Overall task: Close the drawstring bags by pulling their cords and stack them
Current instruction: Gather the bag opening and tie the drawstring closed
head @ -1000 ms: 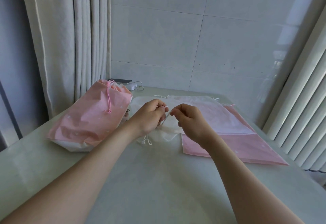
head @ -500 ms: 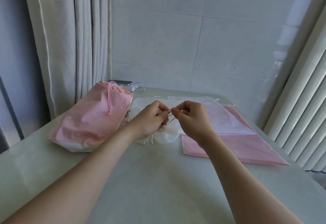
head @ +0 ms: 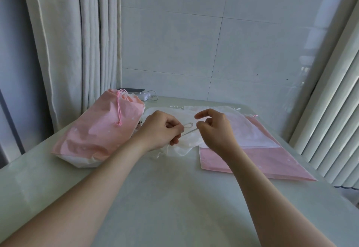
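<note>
Table (head: 165, 198), pale, set against a tiled wall (head: 194, 52); curtain (head: 77, 42) at left, blinds (head: 334, 110) at right.

Both hands meet above the table's middle, over a crumpled white bag (head: 184, 147) lying on the table; its gathered mouth points toward the hands.

Left hand (head: 159, 130): fingers curled in, thumb and fingertips pinching the white cord (head: 191, 131); a small loop of cord stands up just beside its fingertips.

Right hand (head: 215, 130): thumb and a lower finger pinching the cord's other end; forefinger lifted and bent, touching nothing.

Cord runs short and taut between the two hands, slanting up to the right.

Left of the hands: a stuffed pink bag (head: 97, 134) lying on its side, mouth drawn shut at the far end, pink cord (head: 118, 110) trailing over its top.

Right of the hands: a flat pink bag (head: 262, 163) on the table, with a flat white bag (head: 246, 130) lying on its far part.

Far left corner, behind the stuffed bag: a phone (head: 132, 90) and a white charger (head: 144, 96) with cable.
</note>
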Demonstrator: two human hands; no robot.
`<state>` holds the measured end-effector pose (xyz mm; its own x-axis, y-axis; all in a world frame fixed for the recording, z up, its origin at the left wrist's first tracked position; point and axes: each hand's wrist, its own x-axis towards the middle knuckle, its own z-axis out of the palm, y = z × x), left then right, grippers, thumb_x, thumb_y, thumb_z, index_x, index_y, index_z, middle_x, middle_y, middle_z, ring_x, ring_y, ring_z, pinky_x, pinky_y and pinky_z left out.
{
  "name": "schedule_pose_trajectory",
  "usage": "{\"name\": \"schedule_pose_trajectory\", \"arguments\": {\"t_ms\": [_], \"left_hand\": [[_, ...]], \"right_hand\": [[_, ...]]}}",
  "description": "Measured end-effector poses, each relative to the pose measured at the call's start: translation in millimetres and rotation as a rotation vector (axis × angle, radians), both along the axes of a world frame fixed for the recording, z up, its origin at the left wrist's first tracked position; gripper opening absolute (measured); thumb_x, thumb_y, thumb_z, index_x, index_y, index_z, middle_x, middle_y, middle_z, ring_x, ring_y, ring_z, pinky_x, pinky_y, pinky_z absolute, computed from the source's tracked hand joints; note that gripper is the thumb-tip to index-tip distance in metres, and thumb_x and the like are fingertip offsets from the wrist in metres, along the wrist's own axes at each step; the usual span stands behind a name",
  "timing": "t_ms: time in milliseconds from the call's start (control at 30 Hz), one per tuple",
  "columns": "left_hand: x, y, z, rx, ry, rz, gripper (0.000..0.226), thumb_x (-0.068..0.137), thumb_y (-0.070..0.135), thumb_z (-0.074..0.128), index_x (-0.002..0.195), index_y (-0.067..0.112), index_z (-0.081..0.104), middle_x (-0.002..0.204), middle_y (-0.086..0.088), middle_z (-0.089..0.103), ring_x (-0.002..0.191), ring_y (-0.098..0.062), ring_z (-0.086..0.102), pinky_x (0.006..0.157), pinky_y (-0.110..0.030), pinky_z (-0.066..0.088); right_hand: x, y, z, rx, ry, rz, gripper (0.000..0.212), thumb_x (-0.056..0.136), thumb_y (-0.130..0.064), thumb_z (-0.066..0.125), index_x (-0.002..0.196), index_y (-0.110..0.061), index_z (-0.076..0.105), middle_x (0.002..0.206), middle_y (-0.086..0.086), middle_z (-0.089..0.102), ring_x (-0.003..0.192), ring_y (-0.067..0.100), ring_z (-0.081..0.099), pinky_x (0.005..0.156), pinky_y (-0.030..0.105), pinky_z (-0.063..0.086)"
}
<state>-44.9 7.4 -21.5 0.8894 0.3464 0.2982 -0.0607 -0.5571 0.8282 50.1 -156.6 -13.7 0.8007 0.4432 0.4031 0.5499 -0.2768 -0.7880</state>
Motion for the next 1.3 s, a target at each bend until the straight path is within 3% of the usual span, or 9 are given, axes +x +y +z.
{"name": "schedule_pose_trajectory", "arguments": {"t_ms": [133, 233, 333, 500, 567, 700, 900, 1033, 1300], "left_hand": [[-1.9, -1.7, -0.3, 0.208, 0.091, -0.027, 0.012, 0.097, 0.021, 0.070, 0.087, 0.019, 0.077, 0.074, 0.004, 0.076, 0.061, -0.009, 0.071, 0.061, -0.022, 0.055], [-4.2, -6.0, 0.5, 0.348, 0.133, -0.106, 0.012, 0.097, 0.024, 0.069, 0.089, 0.023, 0.078, 0.072, 0.009, 0.073, 0.061, 0.000, 0.066, 0.058, -0.017, 0.052], [-5.0, -10.3, 0.6, 0.390, 0.141, -0.164, 0.011, 0.098, 0.027, 0.071, 0.095, 0.022, 0.080, 0.068, 0.013, 0.067, 0.060, 0.006, 0.059, 0.054, -0.007, 0.041], [-2.0, -12.0, -2.8, 0.301, 0.119, -0.227, 0.014, 0.099, 0.031, 0.071, 0.088, 0.029, 0.079, 0.068, 0.019, 0.067, 0.060, 0.004, 0.056, 0.057, -0.012, 0.044], [-1.3, -13.3, -3.0, 0.202, 0.109, -0.260, 0.014, 0.100, 0.029, 0.070, 0.091, 0.024, 0.080, 0.073, 0.012, 0.070, 0.061, -0.002, 0.057, 0.062, -0.017, 0.048], [-0.2, -13.2, -3.2, 0.008, 0.052, -0.295, 0.019, 0.103, 0.022, 0.066, 0.100, 0.011, 0.081, 0.078, 0.000, 0.072, 0.066, -0.014, 0.061, 0.067, -0.025, 0.052], [2.7, -15.7, -4.3, -0.290, 0.012, -0.194, 0.023, 0.104, 0.019, 0.063, 0.096, 0.002, 0.077, 0.075, -0.004, 0.066, 0.063, -0.015, 0.056, 0.070, -0.032, 0.050], [4.6, -16.1, -2.4, -0.389, -0.014, -0.144, 0.025, 0.103, 0.019, 0.064, 0.096, -0.002, 0.077, 0.070, -0.009, 0.060, 0.059, -0.017, 0.053, 0.072, -0.037, 0.046], [4.4, -12.3, 1.8, -0.361, -0.060, -0.054, 0.021, 0.102, 0.022, 0.067, 0.093, 0.010, 0.082, 0.063, 0.001, 0.062, 0.060, -0.015, 0.051, 0.065, -0.023, 0.047]], "right_hand": [[-0.7, -5.1, 15.7, 0.477, 0.446, 0.237, 0.020, 0.097, 0.002, 0.051, 0.102, -0.007, 0.068, 0.059, -0.002, 0.034, 0.052, 0.017, 0.028, 0.055, 0.031, 0.022], [-3.3, -6.3, 22.5, 0.679, 0.444, 0.211, 0.023, 0.099, 0.002, 0.049, 0.104, -0.012, 0.067, 0.064, 0.001, 0.037, 0.052, 0.015, 0.027, 0.052, 0.029, 0.019], [-3.5, -7.7, 22.9, 0.724, 0.301, 0.081, 0.024, 0.101, -0.003, 0.048, 0.103, -0.016, 0.068, 0.064, -0.001, 0.047, 0.051, 0.012, 0.036, 0.047, 0.025, 0.029], [-1.6, -8.6, 19.5, 0.564, -0.205, -0.172, 0.022, 0.102, -0.008, 0.052, 0.106, -0.019, 0.070, 0.079, -0.006, 0.071, 0.065, 0.008, 0.059, 0.060, 0.024, 0.045], [2.5, -7.8, 14.7, 0.436, -0.341, -0.167, 0.025, 0.100, -0.007, 0.055, 0.110, -0.023, 0.072, 0.091, -0.012, 0.077, 0.084, 0.003, 0.068, 0.070, 0.024, 0.048], [18.4, -8.8, -7.6, -0.270, -0.525, -0.198, 0.036, 0.100, -0.008, 0.056, 0.126, -0.027, 0.071, 0.130, -0.005, 0.070, 0.126, 0.022, 0.056, 0.101, 0.037, 0.038], [0.8, -9.6, 10.3, 0.006, -0.471, 0.011, 0.017, 0.082, -0.009, 0.062, 0.093, -0.019, 0.072, 0.083, -0.011, 0.071, 0.076, 0.009, 0.066, 0.068, 0.026, 0.054], [-14.2, -10.5, 13.4, -0.168, -0.546, 0.164, 0.019, 0.075, -0.030, 0.076, 0.093, -0.026, 0.071, 0.077, -0.014, 0.068, 0.075, 0.008, 0.067, 0.066, 0.027, 0.056], [-4.2, -0.4, 8.9, -0.123, -0.619, 0.091, 0.013, 0.081, -0.020, 0.089, 0.092, -0.018, 0.083, 0.078, -0.004, 0.073, 0.068, 0.007, 0.061, 0.070, 0.024, 0.052]]}}
